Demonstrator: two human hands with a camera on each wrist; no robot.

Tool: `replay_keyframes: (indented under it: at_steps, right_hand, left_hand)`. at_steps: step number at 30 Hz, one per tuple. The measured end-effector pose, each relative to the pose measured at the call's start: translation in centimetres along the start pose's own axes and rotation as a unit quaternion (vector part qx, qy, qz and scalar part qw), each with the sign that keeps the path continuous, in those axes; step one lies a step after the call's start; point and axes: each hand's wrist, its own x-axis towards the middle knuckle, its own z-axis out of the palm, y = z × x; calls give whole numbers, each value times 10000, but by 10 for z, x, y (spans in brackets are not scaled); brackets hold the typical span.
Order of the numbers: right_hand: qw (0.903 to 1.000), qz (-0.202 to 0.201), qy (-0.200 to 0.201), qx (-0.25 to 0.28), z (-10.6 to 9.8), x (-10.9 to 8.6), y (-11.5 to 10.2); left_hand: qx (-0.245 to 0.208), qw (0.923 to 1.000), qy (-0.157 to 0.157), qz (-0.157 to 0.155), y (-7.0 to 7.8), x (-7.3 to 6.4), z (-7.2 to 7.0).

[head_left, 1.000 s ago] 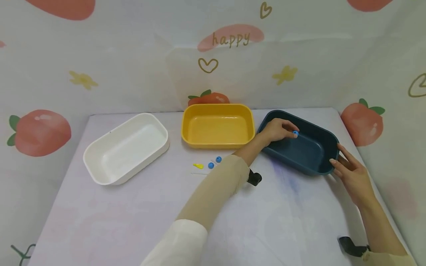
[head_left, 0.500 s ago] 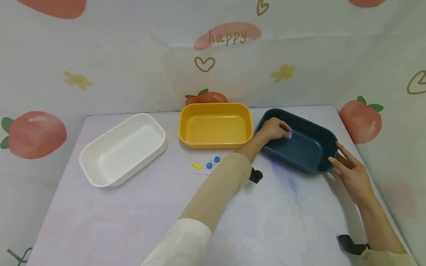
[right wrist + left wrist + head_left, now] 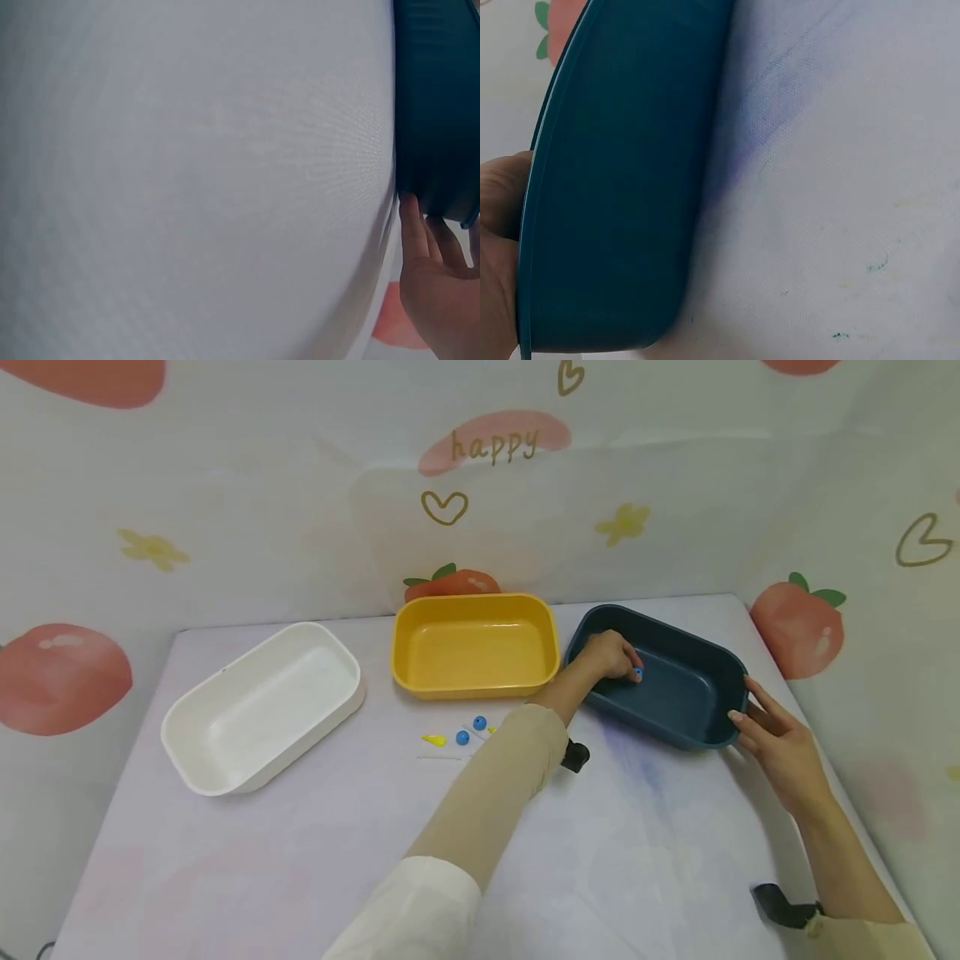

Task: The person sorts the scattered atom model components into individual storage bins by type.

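Note:
My left hand (image 3: 611, 656) reaches into the dark blue basin (image 3: 693, 681) on the right and pinches a small blue bead (image 3: 638, 672) between its fingertips. Only part of that hand (image 3: 499, 247) appears beyond the basin's wall in the left wrist view, where the bead is hidden. At the basin's right end, my right hand (image 3: 783, 752) holds the rim, thumb and fingers apart. From the right wrist, the fingers of that hand (image 3: 442, 292) touch the basin's outer end wall.
A yellow basin (image 3: 476, 691) stands at the back middle, a white basin (image 3: 273, 693) at the left. In front of the yellow one lie blue beads (image 3: 462, 737), a yellow drop-shaped piece (image 3: 434, 740) and thin white sticks (image 3: 439, 757), partly behind the left sleeve (image 3: 491, 793).
My left hand has drawn the bead leftward and lower inside the dark blue basin. The right hand keeps its place at the basin's end. The whole head view has shifted slightly.

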Motion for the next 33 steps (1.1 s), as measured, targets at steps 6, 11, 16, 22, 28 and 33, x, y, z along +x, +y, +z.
replay_keyframes:
  at_steps: [6,11,16,22,28,33]
  right_hand:
    - [9999,-76,-102,102,2,0,0]
    - [9999,-79,-74,95,2,-1,0]
    - [10000,-6,-49,50,2,0,0]
    - [10000,91,12,-35,1,-2,-1]
    - [9999,103,32,16,3,0,-2]
    - [9996,7,-43,271,2,1,-1]
  left_hand:
    - [-213,9997,-18,-146,-3,-2,-1]
    - [-126,9999,27,-106,-3,-4,2]
    - [-111,9999,71,-44,-4,-3,3]
    - [-82,9999,-35,86,-3,-2,1]
    - [174,9994,-52,306,1,-4,-9]
    - [-55,9967,-176,792,6,-8,-20]
